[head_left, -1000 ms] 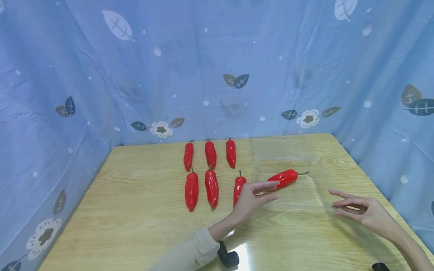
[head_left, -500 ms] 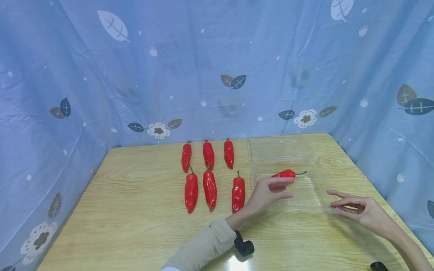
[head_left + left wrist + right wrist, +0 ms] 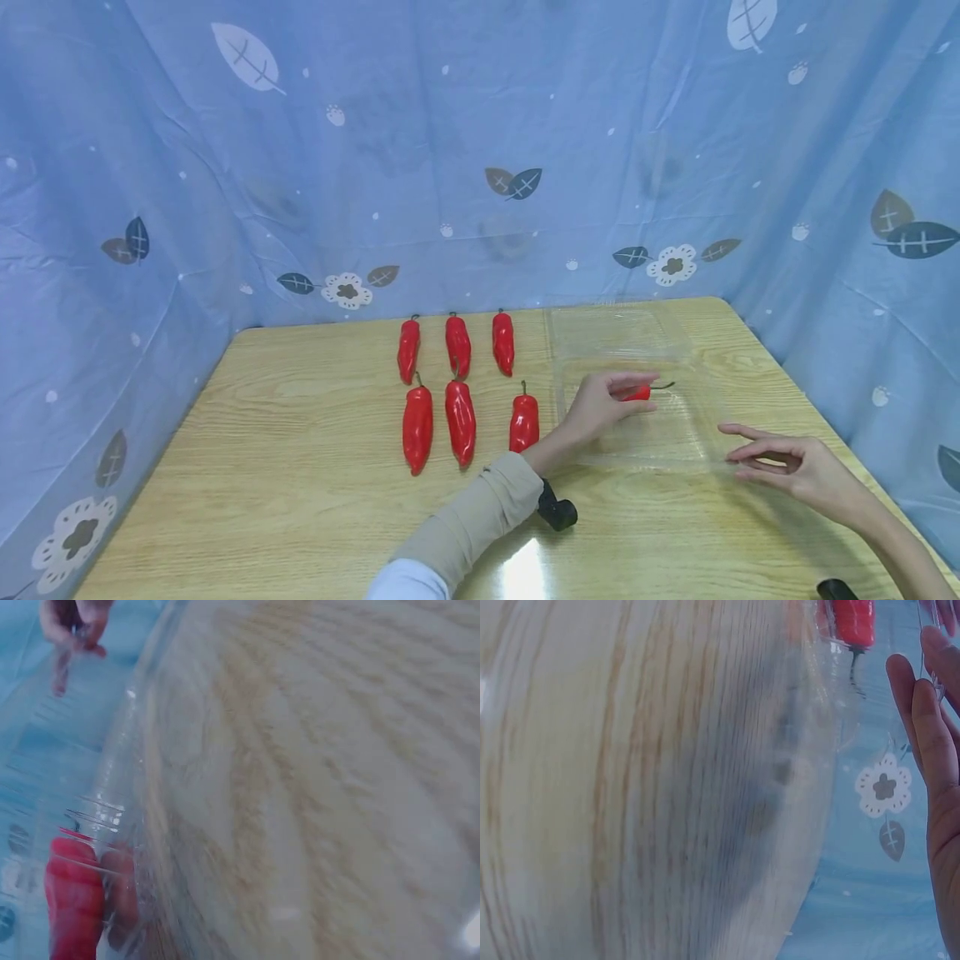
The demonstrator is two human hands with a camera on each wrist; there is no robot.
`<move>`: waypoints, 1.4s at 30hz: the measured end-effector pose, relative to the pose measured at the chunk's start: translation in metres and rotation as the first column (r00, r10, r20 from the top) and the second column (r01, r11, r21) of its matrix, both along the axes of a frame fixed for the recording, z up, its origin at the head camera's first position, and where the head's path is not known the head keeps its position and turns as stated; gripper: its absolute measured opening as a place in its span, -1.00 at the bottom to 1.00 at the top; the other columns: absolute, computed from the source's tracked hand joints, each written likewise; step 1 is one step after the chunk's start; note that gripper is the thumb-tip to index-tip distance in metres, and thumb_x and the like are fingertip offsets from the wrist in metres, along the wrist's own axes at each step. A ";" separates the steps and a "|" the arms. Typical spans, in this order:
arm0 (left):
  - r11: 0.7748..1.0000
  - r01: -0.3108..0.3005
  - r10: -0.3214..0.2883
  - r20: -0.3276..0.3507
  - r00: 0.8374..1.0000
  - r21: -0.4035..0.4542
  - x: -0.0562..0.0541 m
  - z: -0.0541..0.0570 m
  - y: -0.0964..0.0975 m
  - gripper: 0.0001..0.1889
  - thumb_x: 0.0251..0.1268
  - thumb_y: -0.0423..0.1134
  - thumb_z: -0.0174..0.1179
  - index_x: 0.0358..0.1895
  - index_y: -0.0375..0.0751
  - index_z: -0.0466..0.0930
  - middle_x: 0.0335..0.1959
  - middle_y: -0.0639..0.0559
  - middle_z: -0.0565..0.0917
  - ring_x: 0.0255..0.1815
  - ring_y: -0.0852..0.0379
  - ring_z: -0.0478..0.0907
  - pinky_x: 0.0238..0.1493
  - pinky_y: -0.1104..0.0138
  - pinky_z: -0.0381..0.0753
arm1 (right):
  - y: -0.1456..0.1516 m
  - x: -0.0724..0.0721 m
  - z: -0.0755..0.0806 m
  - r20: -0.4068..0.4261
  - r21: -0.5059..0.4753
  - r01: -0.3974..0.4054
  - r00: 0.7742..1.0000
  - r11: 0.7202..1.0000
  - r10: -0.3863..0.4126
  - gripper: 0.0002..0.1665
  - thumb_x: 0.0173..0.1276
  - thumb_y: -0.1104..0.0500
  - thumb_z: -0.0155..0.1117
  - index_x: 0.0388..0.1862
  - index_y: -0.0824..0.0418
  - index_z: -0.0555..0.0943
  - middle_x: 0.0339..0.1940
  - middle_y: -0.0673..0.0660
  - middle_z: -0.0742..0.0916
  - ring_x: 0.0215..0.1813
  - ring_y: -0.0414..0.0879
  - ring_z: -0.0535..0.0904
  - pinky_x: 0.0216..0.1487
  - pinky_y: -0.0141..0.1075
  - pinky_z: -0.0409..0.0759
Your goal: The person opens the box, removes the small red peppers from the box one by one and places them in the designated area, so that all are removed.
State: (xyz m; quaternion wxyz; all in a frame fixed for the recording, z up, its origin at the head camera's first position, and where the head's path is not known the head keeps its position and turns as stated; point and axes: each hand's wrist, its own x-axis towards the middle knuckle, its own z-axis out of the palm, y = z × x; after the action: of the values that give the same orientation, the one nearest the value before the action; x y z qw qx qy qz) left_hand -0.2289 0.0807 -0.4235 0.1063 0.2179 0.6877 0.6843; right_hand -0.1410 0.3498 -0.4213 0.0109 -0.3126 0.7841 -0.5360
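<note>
A clear plastic box (image 3: 678, 429) lies open on the right of the wooden table, its clear lid (image 3: 618, 331) folded back behind it. Inside the box my left hand (image 3: 600, 406) grips a red pepper (image 3: 638, 393) between thumb and fingers. The pepper's stem points right, and the hand covers most of its body. At the box's right side my right hand (image 3: 813, 477) pinches the clear rim with its fingertips, also visible in the right wrist view. The left wrist view shows the pepper (image 3: 73, 900) through blurry plastic.
Left of the box lie two rows of red peppers: a front row with a pepper (image 3: 417, 429) at its left end, and a back row with a pepper (image 3: 503, 343) at its right end. A blue patterned curtain (image 3: 420, 150) surrounds the table.
My left hand has moved right and slightly up over the box and now has its fingers around the pepper there. The right hand stays at the box's side.
</note>
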 end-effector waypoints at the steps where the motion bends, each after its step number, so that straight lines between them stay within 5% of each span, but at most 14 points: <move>1: 1.000 -0.021 0.021 0.003 1.000 -0.011 -0.002 -0.001 0.001 -0.58 0.08 -0.48 0.35 0.07 -0.19 0.66 0.01 0.08 0.69 0.06 0.17 0.60 -0.03 0.48 0.56 | 0.000 0.000 0.000 0.001 -0.001 -0.005 1.000 1.000 0.005 -0.68 0.07 0.67 0.22 -0.17 0.51 0.63 0.28 -0.07 0.56 0.03 -0.24 0.63 -0.19 -0.42 0.63; 7: 0.981 -0.127 0.121 -0.053 0.991 -0.147 -0.015 -0.006 0.006 -0.58 0.04 -0.47 0.39 0.06 -0.21 0.67 0.02 0.08 0.68 0.07 0.31 0.56 0.04 0.51 0.51 | 0.000 -0.002 0.000 0.015 0.032 0.019 1.000 0.999 -0.020 -0.69 0.10 0.65 0.21 -0.16 0.49 0.64 0.28 -0.10 0.56 0.07 -0.28 0.60 -0.19 -0.41 0.64; 12: 0.894 -0.138 0.063 -0.187 0.980 -0.426 -0.017 -0.010 0.008 -0.54 -0.04 -0.46 0.44 0.04 -0.20 0.68 0.06 0.04 0.66 0.04 0.26 0.55 -0.08 0.61 0.44 | 0.002 -0.002 -0.002 0.018 0.034 0.023 1.000 0.999 -0.024 -0.68 0.10 0.67 0.20 -0.16 0.49 0.64 0.29 -0.09 0.55 0.08 -0.28 0.60 -0.18 -0.43 0.63; 17: 0.812 -0.178 0.034 -0.260 0.965 -0.556 -0.014 -0.011 0.010 -0.51 0.01 -0.41 0.42 0.10 -0.09 0.65 0.06 0.10 0.66 -0.01 0.29 0.55 -0.16 0.63 0.40 | 0.002 -0.002 -0.001 0.023 0.057 0.038 0.999 0.998 -0.040 -0.69 0.12 0.65 0.21 -0.15 0.49 0.64 0.29 -0.12 0.55 0.03 -0.27 0.63 -0.19 -0.42 0.64; 24: 0.606 -0.270 -0.063 -0.384 0.921 -0.748 -0.009 -0.011 0.019 -0.49 0.12 -0.18 0.37 0.21 0.13 0.57 -0.08 0.29 0.67 -0.34 0.40 0.47 -0.51 0.60 0.33 | 0.003 -0.002 -0.001 0.025 0.067 0.050 0.998 0.997 -0.051 -0.69 0.11 0.65 0.22 -0.15 0.48 0.64 0.29 -0.14 0.55 0.03 -0.28 0.62 -0.19 -0.43 0.63; 28: 0.518 -0.324 -0.105 -0.434 0.895 -0.792 -0.007 -0.013 0.022 -0.54 0.14 -0.04 0.33 0.17 0.25 0.59 -0.23 0.32 0.66 -0.45 0.36 0.42 -0.63 0.54 0.31 | 0.002 -0.003 -0.002 0.011 0.067 0.052 0.999 0.996 -0.053 -0.68 0.10 0.65 0.22 -0.16 0.48 0.65 0.29 -0.13 0.55 0.04 -0.28 0.62 -0.18 -0.45 0.62; 32: 0.445 -0.360 -0.130 -0.457 0.880 -0.820 -0.006 -0.013 0.024 -0.59 0.15 0.12 0.30 0.12 0.40 0.60 -0.15 0.35 0.66 -0.35 0.35 0.49 -0.59 0.51 0.32 | 0.002 -0.003 -0.003 0.000 0.063 0.052 0.999 0.997 -0.052 -0.67 0.09 0.67 0.22 -0.17 0.48 0.65 0.28 -0.12 0.55 0.03 -0.28 0.63 -0.16 -0.46 0.62; 34: 0.450 -0.355 -0.118 -0.449 0.886 -0.819 -0.006 -0.012 0.024 -0.58 0.13 0.14 0.30 0.12 0.44 0.59 -0.13 0.36 0.66 -0.33 0.35 0.51 -0.58 0.50 0.32 | 0.002 -0.002 -0.002 -0.005 0.065 0.055 0.998 0.996 -0.055 -0.67 0.08 0.66 0.22 -0.17 0.47 0.65 0.28 -0.12 0.56 0.02 -0.28 0.63 -0.16 -0.47 0.61; 36: 0.479 -0.342 -0.104 -0.439 0.893 -0.809 -0.006 -0.011 0.023 -0.57 0.11 0.15 0.31 0.11 0.44 0.59 -0.12 0.35 0.67 -0.35 0.37 0.50 -0.58 0.52 0.31 | 0.001 -0.003 -0.002 -0.007 0.070 0.060 0.998 0.996 -0.060 -0.68 0.08 0.66 0.23 -0.17 0.47 0.65 0.27 -0.14 0.56 0.01 -0.28 0.63 -0.16 -0.47 0.62; 42: 0.641 -0.237 -0.129 -0.406 0.905 -0.731 -0.005 -0.004 0.022 -0.57 0.12 0.05 0.36 0.12 0.26 0.63 -0.13 0.29 0.69 -0.38 0.49 0.42 -0.49 0.66 0.32 | 0.001 -0.002 0.000 -0.009 0.077 0.062 0.998 0.995 -0.062 -0.69 0.09 0.65 0.23 -0.18 0.47 0.65 0.27 -0.18 0.56 0.01 -0.30 0.63 -0.18 -0.46 0.62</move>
State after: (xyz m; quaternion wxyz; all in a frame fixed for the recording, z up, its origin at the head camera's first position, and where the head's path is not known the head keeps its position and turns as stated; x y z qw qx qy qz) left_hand -0.2336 0.1031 -0.4278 0.0162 0.2735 0.9239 0.2672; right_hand -0.1433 0.3506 -0.4213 0.0036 -0.2893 0.8135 -0.5045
